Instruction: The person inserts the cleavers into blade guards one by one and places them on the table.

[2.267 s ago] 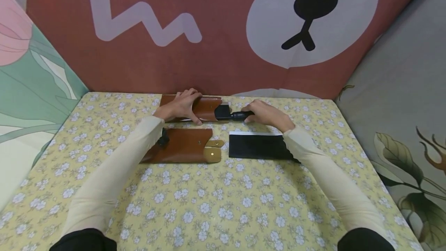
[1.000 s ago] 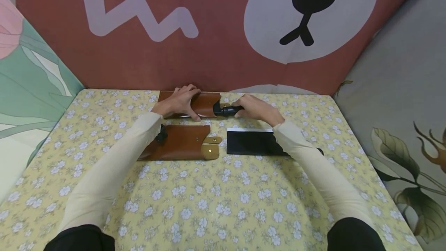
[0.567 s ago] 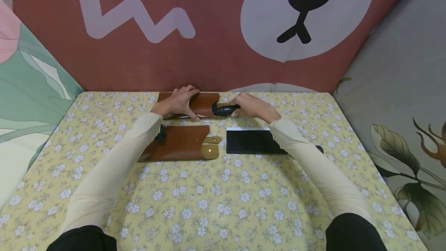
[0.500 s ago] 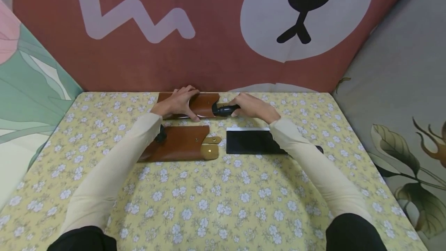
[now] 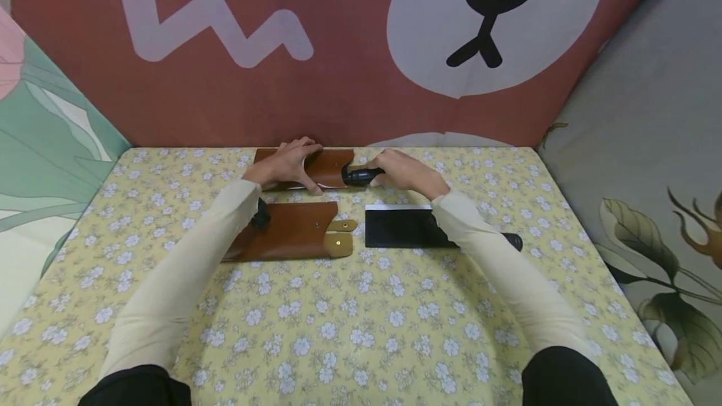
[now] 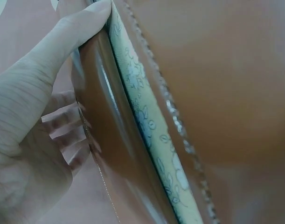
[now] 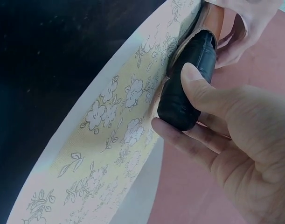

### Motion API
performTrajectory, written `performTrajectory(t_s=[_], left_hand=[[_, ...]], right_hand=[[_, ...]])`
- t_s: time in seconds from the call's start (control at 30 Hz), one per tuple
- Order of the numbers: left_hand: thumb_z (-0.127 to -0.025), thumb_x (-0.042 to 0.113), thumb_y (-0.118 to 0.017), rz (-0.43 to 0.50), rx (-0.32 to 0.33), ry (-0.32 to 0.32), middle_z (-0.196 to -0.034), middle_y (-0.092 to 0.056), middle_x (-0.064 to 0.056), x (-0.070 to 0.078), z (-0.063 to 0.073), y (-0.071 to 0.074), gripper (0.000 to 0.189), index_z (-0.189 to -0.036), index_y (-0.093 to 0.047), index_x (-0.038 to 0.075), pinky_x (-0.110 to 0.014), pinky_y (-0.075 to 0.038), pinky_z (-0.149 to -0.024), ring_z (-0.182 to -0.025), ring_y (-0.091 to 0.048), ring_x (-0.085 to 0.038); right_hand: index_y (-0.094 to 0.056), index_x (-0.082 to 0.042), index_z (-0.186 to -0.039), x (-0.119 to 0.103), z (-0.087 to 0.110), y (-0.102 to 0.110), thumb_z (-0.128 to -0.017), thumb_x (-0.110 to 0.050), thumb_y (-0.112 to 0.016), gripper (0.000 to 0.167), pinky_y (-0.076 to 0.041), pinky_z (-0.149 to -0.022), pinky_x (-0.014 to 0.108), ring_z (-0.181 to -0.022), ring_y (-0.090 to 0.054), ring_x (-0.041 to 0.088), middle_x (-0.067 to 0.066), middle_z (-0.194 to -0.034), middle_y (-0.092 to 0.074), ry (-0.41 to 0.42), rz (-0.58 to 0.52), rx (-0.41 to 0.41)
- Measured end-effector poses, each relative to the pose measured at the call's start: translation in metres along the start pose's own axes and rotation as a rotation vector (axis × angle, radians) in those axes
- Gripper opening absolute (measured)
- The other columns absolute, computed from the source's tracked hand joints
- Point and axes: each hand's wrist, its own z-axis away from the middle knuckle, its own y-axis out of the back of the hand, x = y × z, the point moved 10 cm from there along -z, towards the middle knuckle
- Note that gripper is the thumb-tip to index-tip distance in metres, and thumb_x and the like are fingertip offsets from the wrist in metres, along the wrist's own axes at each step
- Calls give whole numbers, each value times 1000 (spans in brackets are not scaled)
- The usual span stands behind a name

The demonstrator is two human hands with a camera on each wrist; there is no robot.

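At the back of the table lies a brown leather knife sheath [image 5: 333, 168]. My left hand [image 5: 289, 163] holds it across its width, thumb on the near edge and fingers over the far edge. A black-handled knife [image 5: 363, 176] sits in the sheath's right end, its blade hidden by the leather. My right hand [image 5: 407, 172] grips the end of the handle; in the right wrist view the thumb presses one side of the black handle [image 7: 186, 88] and the fingers lie behind it. The left wrist view shows the thumb [image 6: 81, 30] along the sheath edge.
A second brown sheath [image 5: 293, 230] with two tan snap straps lies in front, partly under the left sleeve. To its right rests a black cleaver [image 5: 400, 228] with a pale edge, partly covered by the right forearm. A flowered cloth [image 5: 338, 331] covers the table, against a red-brown wall [image 5: 350, 105].
My right hand has moved left and pushed the knife deeper into the sheath; its black blade showed at the mouth earlier. My left hand stays on the sheath.
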Motion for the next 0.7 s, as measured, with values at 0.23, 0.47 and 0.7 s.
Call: performTrajectory(t_s=[0.23, 0.47, 0.7], left_hand=[[-75, 43, -95, -1, -16, 17, -162, -30, -23, -4, 0, -1, 118, -164, -31, 2, -63, -24, -114, -146, -33, -42], [-77, 43, -95, -1, -20, 18, -163, -29, -22, -4, -3, -2, 115, -164, -31, 3, -62, -22, -115, -146, -33, -43], [-76, 42, -95, 2, -15, 15, -162, -30, -22, -3, -3, -1, 115, -164, -32, 3, -60, -23, -114, -146, -33, -42]], right_hand=[[-76, -5, -126, -3, -2, 0, -99, -13, -73, 29, -55, -78, 38, -87, -72, 20, 12, -113, -77, -6, 15, -4], [-73, -4, -132, -1, -1, -2, -100, -13, -72, 34, -55, -75, 36, -86, -71, 19, 13, -115, -77, -13, 41, 1], [-74, -4, -130, -1, -1, -2, -99, -14, -72, 32, -53, -75, 36, -81, -69, 18, 12, -109, -77, 4, 48, 21]])
